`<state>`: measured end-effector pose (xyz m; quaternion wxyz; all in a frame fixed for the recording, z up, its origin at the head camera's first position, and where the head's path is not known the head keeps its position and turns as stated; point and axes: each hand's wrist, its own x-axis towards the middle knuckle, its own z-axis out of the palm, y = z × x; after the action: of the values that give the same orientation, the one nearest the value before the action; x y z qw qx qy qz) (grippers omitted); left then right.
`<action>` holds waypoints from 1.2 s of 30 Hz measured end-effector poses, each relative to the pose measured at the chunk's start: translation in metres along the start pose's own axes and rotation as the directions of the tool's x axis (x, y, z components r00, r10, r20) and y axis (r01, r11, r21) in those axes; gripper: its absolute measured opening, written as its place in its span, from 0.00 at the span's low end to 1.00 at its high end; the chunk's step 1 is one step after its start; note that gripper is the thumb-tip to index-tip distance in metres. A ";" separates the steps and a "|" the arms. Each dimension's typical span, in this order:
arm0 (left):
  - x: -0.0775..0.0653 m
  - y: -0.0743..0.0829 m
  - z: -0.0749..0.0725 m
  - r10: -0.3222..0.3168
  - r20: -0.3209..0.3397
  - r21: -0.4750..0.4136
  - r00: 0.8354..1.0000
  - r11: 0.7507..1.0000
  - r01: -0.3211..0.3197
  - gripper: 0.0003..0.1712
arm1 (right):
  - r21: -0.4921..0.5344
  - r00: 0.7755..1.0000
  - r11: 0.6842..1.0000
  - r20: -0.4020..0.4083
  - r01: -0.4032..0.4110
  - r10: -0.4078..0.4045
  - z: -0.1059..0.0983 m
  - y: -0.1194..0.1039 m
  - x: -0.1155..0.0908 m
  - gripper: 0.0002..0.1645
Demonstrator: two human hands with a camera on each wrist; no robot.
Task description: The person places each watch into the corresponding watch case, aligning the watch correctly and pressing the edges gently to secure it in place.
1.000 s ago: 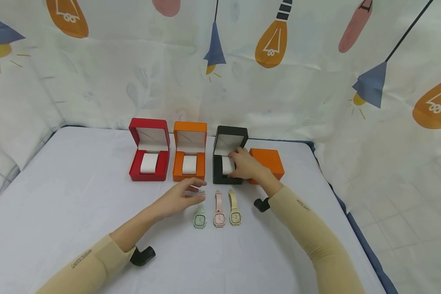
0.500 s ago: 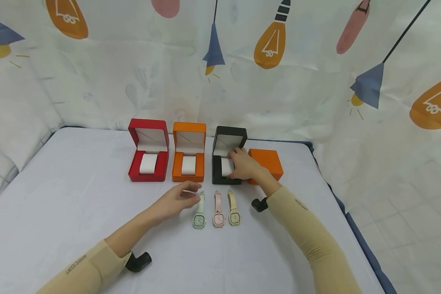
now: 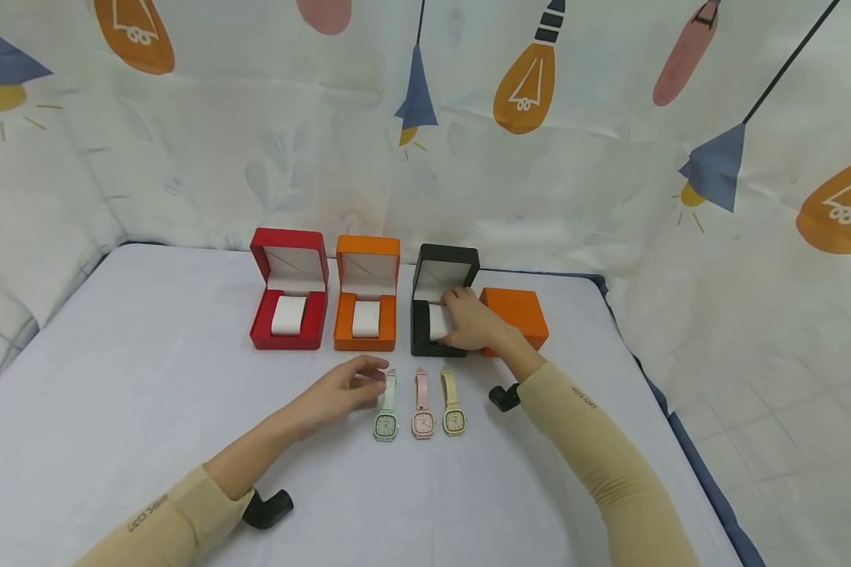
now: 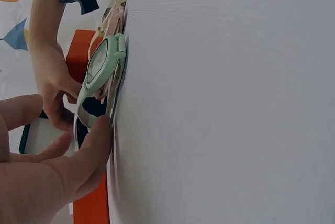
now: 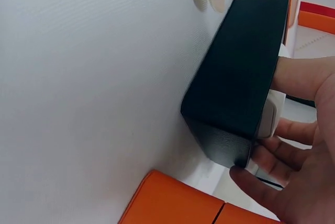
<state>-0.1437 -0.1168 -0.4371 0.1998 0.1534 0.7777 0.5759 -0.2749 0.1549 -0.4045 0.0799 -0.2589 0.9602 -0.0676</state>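
Observation:
My right hand reaches into the open black watch box, thumb at the near side and fingers curled at the far side of its white cushion. In the right wrist view, the cushion's grey end shows between thumb and fingers. My left hand hovers left of a green watch, fingers loosely bent and holding nothing. The left wrist view has one fingertip overlapping the strap of that green watch. A pink watch and a yellow watch lie beside it, straps pointing away.
Left of the black box stand an open orange box and an open red box, each with a white cushion. A closed orange box sits to the right, partly behind my right wrist. A patterned curtain hangs behind the white-covered table.
My left hand has drawn back a little to the left, uncovering the green watch's strap. My right hand stays at the cushion in the black box.

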 end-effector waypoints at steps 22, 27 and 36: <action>-0.005 0.003 0.004 -0.096 0.073 -0.042 0.993 0.994 0.099 0.31 | 0.064 0.996 0.998 -0.089 0.017 -0.011 -0.001 -0.003 -0.012 0.43; -0.005 0.002 0.004 -0.091 0.063 0.003 0.994 0.996 0.091 0.32 | 0.138 0.992 0.990 -0.124 0.000 0.017 -0.006 -0.003 -0.015 0.44; -0.004 -0.001 0.005 -0.044 0.098 0.023 0.994 0.999 0.042 0.30 | 0.248 0.979 0.967 -0.202 0.058 -0.008 -0.013 -0.001 -0.020 0.46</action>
<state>-0.1383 -0.1150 -0.4389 0.2485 0.1668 0.7762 0.5550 -0.2600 0.1647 -0.3892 0.0147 -0.2546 0.9425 -0.2162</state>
